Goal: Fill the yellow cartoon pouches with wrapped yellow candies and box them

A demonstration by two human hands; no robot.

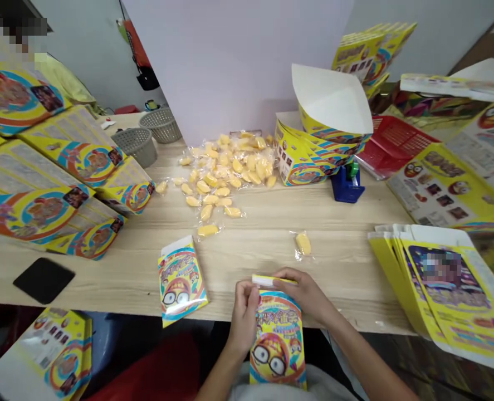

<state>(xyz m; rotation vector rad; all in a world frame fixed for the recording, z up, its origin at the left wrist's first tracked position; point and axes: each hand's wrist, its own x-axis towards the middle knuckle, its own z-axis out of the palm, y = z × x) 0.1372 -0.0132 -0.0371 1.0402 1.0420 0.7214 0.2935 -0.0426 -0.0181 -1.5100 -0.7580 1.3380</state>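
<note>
A yellow cartoon-printed box (277, 340) lies at the table's front edge, close to my body, with its white-edged end flap folded over. My left hand (244, 312) grips its left side near the flap, thumb on the front. From the right, my right hand (301, 292) closes on the flap end, with the fingers behind it. A single yellow sponge-like piece in clear wrap (303, 244) lies just beyond my right hand. To the left of my hands, another box (182, 281) of the same print rests flat, its white end flap raised.
A heap of wrapped yellow pieces (230, 167) lies at the table's back. Stacked boxes (42, 189) rise on the left, beside a black flat pad (44, 280). Flattened cartons (447, 284), a blue tape dispenser (347, 184) and a red basket (392, 142) are on the right.
</note>
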